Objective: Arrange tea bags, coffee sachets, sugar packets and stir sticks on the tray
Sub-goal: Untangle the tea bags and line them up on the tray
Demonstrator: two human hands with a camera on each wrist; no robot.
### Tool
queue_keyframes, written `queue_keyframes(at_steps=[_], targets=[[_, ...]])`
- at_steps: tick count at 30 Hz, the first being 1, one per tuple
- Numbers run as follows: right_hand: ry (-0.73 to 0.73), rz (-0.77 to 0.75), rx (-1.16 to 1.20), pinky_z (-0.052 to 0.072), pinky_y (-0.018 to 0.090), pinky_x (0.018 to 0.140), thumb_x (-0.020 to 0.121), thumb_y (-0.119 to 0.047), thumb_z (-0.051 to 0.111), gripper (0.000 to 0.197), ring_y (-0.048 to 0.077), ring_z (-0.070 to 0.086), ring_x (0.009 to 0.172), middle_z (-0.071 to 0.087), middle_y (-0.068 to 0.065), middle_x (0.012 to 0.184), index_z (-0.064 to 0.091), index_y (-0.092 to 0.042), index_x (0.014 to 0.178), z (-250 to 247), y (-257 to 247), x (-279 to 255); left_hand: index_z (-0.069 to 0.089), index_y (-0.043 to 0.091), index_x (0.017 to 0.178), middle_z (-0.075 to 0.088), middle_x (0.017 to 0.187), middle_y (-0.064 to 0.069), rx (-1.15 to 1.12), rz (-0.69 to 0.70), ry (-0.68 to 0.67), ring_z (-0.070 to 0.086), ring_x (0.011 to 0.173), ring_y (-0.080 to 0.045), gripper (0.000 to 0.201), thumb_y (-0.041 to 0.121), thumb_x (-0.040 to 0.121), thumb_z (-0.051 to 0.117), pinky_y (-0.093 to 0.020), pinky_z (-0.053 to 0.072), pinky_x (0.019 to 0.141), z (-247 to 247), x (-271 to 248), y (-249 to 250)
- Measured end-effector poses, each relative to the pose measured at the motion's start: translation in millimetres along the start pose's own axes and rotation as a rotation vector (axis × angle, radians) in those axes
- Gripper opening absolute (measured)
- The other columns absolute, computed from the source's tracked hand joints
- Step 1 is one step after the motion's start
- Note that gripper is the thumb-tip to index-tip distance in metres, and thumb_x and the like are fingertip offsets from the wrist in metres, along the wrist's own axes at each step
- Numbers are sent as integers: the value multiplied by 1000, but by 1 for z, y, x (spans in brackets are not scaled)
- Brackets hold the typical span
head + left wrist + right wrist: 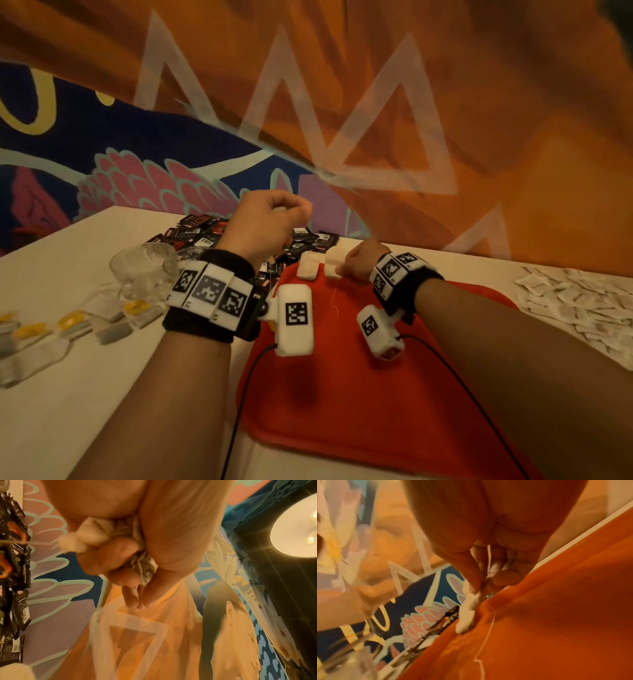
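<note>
On the white bench (85,394), over the red plastic tray's (359,394) far edge, the right hand (359,263) is pinching a white tea bag (332,265) to set down, while the raised left hand (267,222) is clutching crumpled spare bags (137,561), likely next.

Warm, dim orange cast throughout. Round glowing ceiling lamp (298,526) flares with starburst glare in left wrist view. Wrist views soft, motion-smeared; palms close-up, out of focus. Head view edges bowed, wall mural (308,102) streaked.
</note>
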State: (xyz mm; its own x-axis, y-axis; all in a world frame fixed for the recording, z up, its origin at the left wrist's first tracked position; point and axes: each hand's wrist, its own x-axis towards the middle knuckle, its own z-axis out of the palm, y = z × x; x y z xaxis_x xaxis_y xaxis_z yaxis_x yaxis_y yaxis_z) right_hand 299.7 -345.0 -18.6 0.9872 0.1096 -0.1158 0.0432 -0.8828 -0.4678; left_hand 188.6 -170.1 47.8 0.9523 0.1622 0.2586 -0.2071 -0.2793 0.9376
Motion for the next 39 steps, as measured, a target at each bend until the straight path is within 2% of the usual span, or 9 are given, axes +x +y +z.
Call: queue_keyframes(at_steps=[3, 8, 19, 25, 28, 31, 34, 37, 39], targets=[[-27, 47, -125, 47, 29, 73, 81, -43, 74, 30, 24, 62, 92, 65, 5, 100, 60, -17, 84, 10, -5, 16, 73, 23, 98, 68, 88, 2, -28, -1, 10, 48, 47, -1, 9, 25, 94, 65, -17, 39, 46, -5, 2, -1], [-13, 84, -238, 48, 30, 79, 86, -42, 71, 39, 23, 58, 91, 58, 5, 97, 64, -12, 110, 17, -12, 24, 72, 23, 99, 69, 98, 2, -44, 12, 5, 48, 46, 1, 9, 26, 95, 64, -16, 39, 45, -9, 3, -2], [-39, 91, -19, 57, 44, 88, 68, -37, 86, 47, 29, 70, 93, 73, 11, 99, 70, -10, 103, 22, -8, 34, 71, 19, 104, 68, 93, 0, -65, -18, -15, 50, 53, -5, 12, 24, 95, 64, -16, 38, 43, -9, 5, -3], [79, -12, -22, 51, 29, 80, 80, -42, 77, 36, 17, 63, 93, 67, -1, 95, 65, -14, 100, -1, -11, 5, 69, 11, 105, 64, 87, -2, -212, -67, -52, 49, 51, -3, 13, 17, 96, 62, -16, 37, 42, -4, 7, -4], [-13, -263, 443, 52, 36, 83, 83, -29, 75, 13, 20, 62, 101, 66, -2, 95, 65, -22, 88, -7, -23, -33, 67, 5, 106, 60, 84, -2, -358, -103, -64, 48, 53, -4, 14, 14, 97, 60, -14, 36, 42, 0, 7, 0], [-375, -432, 904, 46, 35, 89, 74, -27, 71, 32, 22, 59, 114, 66, -1, 108, 64, -20, 104, -6, -35, -69, 65, 6, 99, 56, 77, -2, -520, -139, -47, 44, 53, -6, 11, 15, 98, 59, -14, 35, 39, 4, 9, 2], [-548, -521, 886, 48, 30, 83, 74, -19, 67, 31, 21, 62, 92, 65, 7, 96, 61, -13, 103, 2, -44, -89, 63, 8, 97, 55, 74, -1, -722, -219, -55, 45, 53, -4, 12, 19, 99, 58, -12, 37, 39, 4, 12, -1], [-448, -531, 879, 49, 21, 60, 91, -6, 63, 4, 12, 56, 59, 58, 3, 67, 61, -7, 87, -8, -44, -102, 62, 8, 92, 56, 71, 0, -928, -328, -40, 49, 50, -3, 15, 21, 99, 58, -11, 42, 42, 0, 14, -2], [-366, -496, 893, 45, 22, 52, 98, -8, 54, 14, 10, 45, 46, 44, -1, 53, 61, -7, 85, -19, -38, -102, 61, 7, 91, 59, 72, -2, -1043, -405, 4, 55, 51, -4, 14, 19, 97, 60, -13, 49, 47, -4, 16, -7]])
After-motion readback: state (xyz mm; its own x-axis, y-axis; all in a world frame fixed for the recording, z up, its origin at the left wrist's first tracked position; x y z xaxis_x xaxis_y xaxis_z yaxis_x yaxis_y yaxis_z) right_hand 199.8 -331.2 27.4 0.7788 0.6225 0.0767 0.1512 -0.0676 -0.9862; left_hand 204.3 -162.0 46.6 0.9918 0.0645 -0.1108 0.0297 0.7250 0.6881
